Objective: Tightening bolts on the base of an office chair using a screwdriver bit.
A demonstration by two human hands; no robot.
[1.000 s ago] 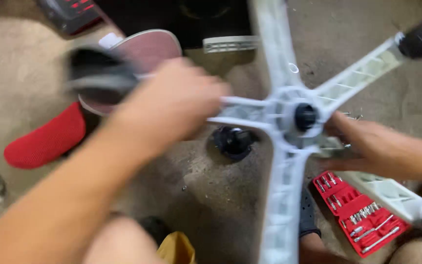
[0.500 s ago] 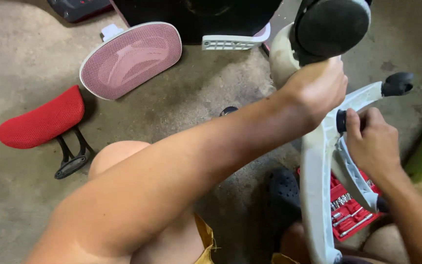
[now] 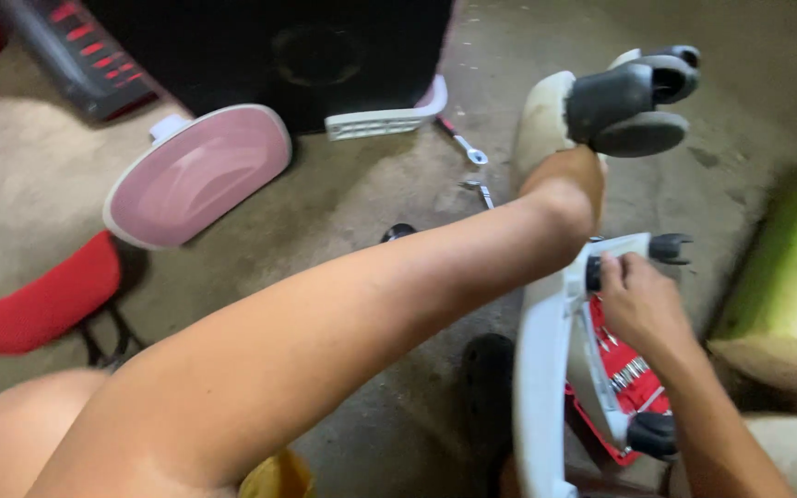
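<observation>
both hands grip white chair base (image 3: 546, 369): left hand (image 3: 569, 189) under caster (image 3: 634, 97), right hand (image 3: 638, 300) at hub.

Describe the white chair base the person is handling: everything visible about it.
The white chair base looks like moulded plastic, star-shaped with ribbed arms, tipped up on edge above the concrete floor. A dark twin-wheel caster sits at the raised arm's end; smaller black stubs show on other arms. The left hand grips the raised arm; the right hand holds near the hub. A red tool case lies behind it.

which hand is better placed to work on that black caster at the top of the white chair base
Left. The left hand grips the white chair base just below the black caster; the right hand sits lower, at the hub.
</observation>
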